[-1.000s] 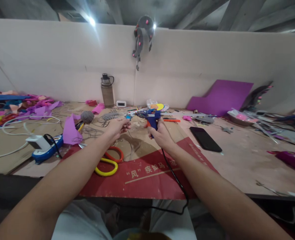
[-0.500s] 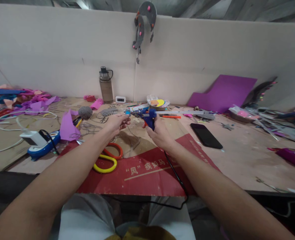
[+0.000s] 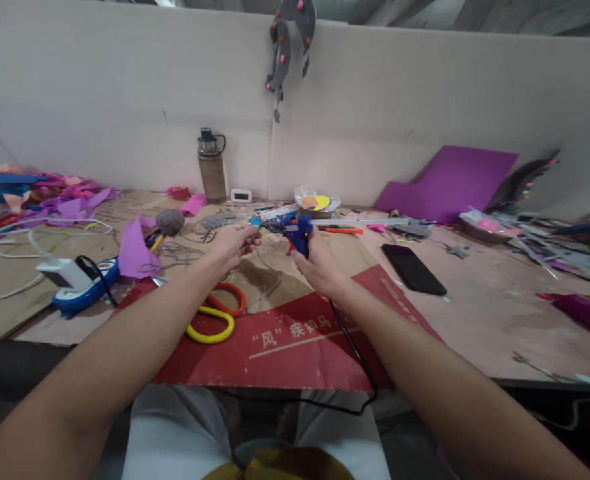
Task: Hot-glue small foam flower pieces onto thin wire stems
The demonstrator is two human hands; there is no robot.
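Note:
My right hand (image 3: 319, 263) is wrapped round the handle of a blue hot glue gun (image 3: 299, 231), whose nozzle points left. A clear glue stick (image 3: 359, 221) runs out of its back end. My left hand (image 3: 239, 241) is closed in a pinch on a small bright blue piece (image 3: 256, 221), right by the nozzle tip; what kind of piece it is I cannot make out. Thin grey yarn (image 3: 273, 283) trails over the cardboard below the hands. Scissors with red and yellow handles (image 3: 212, 325) lie under my left forearm, their blades mostly hidden.
Red-printed cardboard (image 3: 295, 360) covers the table's front. A black phone (image 3: 413, 269) lies to the right. On the left are a blue power strip (image 3: 87, 290), a grey yarn ball (image 3: 170, 221) and felt scraps (image 3: 75, 207). A bottle (image 3: 211, 170) stands by the wall; a black cord (image 3: 349, 340) hangs over the edge.
The view has tilted down very slightly. Both hands keep their hold, with the glue gun's nozzle still beside the blue piece.

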